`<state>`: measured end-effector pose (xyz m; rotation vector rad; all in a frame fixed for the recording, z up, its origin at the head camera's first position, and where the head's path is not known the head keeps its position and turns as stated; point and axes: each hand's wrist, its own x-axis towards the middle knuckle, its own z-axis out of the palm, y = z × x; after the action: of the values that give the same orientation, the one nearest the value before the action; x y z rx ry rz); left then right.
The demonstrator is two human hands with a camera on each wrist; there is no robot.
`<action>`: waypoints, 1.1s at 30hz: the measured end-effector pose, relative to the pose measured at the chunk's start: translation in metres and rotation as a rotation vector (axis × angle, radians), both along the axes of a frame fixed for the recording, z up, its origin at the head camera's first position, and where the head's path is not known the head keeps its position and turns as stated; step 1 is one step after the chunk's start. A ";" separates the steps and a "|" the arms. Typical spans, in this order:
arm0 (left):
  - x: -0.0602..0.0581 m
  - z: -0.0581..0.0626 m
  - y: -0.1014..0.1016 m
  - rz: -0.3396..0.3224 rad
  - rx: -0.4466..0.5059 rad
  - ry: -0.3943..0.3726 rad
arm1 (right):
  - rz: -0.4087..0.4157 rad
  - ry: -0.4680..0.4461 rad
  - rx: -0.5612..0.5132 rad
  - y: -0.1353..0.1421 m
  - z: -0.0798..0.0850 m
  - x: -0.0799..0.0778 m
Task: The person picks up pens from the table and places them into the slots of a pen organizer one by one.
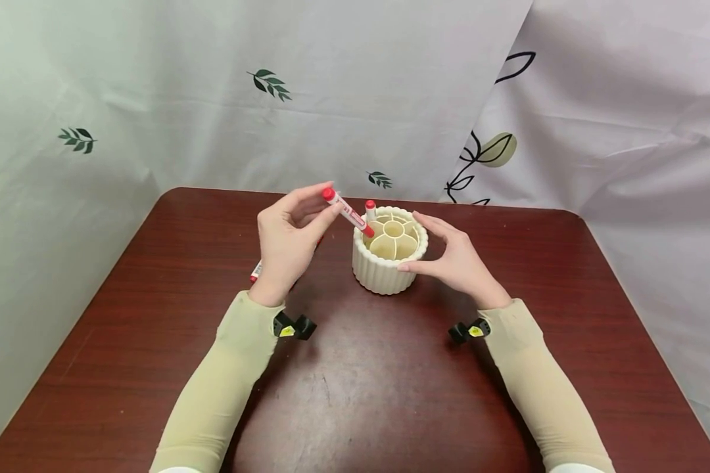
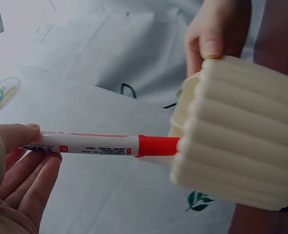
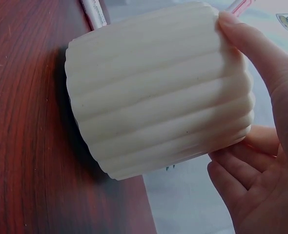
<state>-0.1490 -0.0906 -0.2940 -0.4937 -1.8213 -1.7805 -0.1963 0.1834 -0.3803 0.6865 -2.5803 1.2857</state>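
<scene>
The left hand (image 1: 286, 243) is at nine o'clock of a cream pen holder (image 1: 384, 272), pinching a slim, smooth white marker (image 1: 348, 211) with red ends between thumb and fingers. The marker slants, its upper end toward ten o'clock and its lower red end at the mouth of a compartment on the holder's nine o'clock side; how deep it reaches is hidden. The right hand (image 1: 458, 256) grips the holder from three o'clock, thumb near five and fingers near two, curved about the rim.

The holder is a squat, hard-looking cylinder standing upright on the bench (image 1: 390, 394), its wall fluted in rounded vertical ribs and its rim scalloped. Inside, thin partitions form petal-shaped compartments around a round central one. A red-capped marker (image 1: 370, 209) stands in the holder near eleven o'clock. Another white-and-red marker (image 1: 257, 270) lies on the bench, partly covered by the left hand.

The bench is reddish brown, wood-grained and slightly glossy, with rounded far corners. Beyond it, toward twelve o'clock, hangs creased pale cloth (image 1: 183, 66) printed with leaf sprigs. Smooth, pale yellowish sleeves (image 1: 239, 355) cover both forearms.
</scene>
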 end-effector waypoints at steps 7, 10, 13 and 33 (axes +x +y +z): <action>-0.003 -0.013 0.008 -0.046 -0.050 -0.042 | 0.002 -0.006 -0.007 0.000 0.000 0.000; -0.004 -0.019 0.010 -0.054 -0.075 -0.071 | -0.001 -0.007 -0.001 0.000 0.000 0.000; -0.006 -0.024 0.012 -0.065 -0.096 -0.092 | -0.003 -0.005 0.005 0.000 0.000 0.000; -0.013 -0.040 0.021 -0.053 -0.227 -0.141 | 0.000 -0.023 -0.004 0.000 0.001 0.001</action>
<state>-0.1620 -0.0692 -0.3336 -0.5180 -2.1416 -1.6888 -0.1949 0.1832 -0.3793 0.6754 -2.5952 1.3056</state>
